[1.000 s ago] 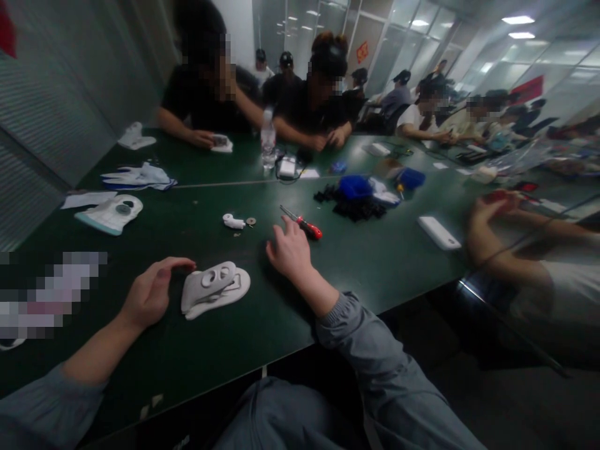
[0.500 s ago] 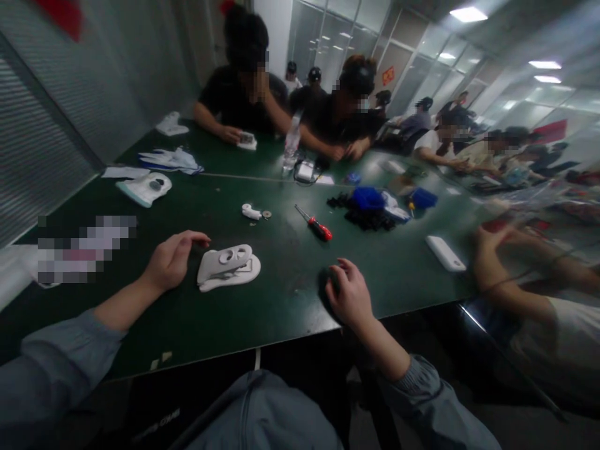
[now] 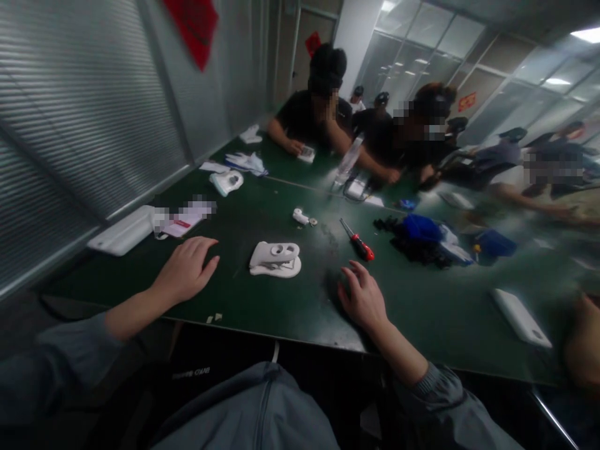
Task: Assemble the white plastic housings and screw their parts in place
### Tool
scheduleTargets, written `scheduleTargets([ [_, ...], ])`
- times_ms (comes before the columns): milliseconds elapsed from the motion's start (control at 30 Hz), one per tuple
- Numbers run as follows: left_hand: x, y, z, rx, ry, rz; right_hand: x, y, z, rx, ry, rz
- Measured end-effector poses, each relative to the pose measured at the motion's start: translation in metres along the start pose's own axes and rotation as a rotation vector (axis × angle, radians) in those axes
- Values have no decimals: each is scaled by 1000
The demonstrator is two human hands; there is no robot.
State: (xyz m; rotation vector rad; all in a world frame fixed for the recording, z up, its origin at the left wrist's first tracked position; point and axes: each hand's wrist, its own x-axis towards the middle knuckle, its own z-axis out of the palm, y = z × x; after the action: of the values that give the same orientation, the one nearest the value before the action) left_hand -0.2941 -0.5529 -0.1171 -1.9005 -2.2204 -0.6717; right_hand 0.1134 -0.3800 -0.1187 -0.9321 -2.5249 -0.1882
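My left hand (image 3: 186, 270) lies flat on the dark green table (image 3: 262, 306), fingers spread, holding nothing. To its right a white plastic housing (image 3: 275, 259) with two round holes rests on the table, apart from the hand. My right hand (image 3: 362, 295) rests near the table's front edge with fingers loosely spread and nothing in them. A red-handled screwdriver (image 3: 359, 241) lies just beyond that hand. A small white part (image 3: 300, 217) with a metal washer sits farther back.
A pile of black and blue parts (image 3: 419, 235) lies at the right. A white flat pack (image 3: 520, 317) lies at the far right, a white tray (image 3: 124, 230) at the left edge. Several people sit working along the table's far side and right end.
The camera has swung left. My right hand drew back from the screwdriver to the table's front edge. My left hand flattened and moved away from the white housing.
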Motion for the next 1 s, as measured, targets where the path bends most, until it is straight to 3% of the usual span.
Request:
scheduleTargets([
  [133,-20,-1,-9,61,1,-40,0,-8,1,58,7,-39],
  [367,-17,53,8,-23,-11,102,1,-42,-1,139,-11,-140],
  [500,-6,70,14,-40,20,173,13,-40,-2,131,-40,-242],
  [667,34,90,11,-97,103,221,55,-21,2,62,-28,-202],
  [800,84,102,19,-201,214,201,97,-10,17,41,-3,0],
  [900,116,92,37,-307,273,134,118,-6,32,61,1,97],
  [1000,130,69,58,-423,306,78,127,-3,47,94,3,152],
])
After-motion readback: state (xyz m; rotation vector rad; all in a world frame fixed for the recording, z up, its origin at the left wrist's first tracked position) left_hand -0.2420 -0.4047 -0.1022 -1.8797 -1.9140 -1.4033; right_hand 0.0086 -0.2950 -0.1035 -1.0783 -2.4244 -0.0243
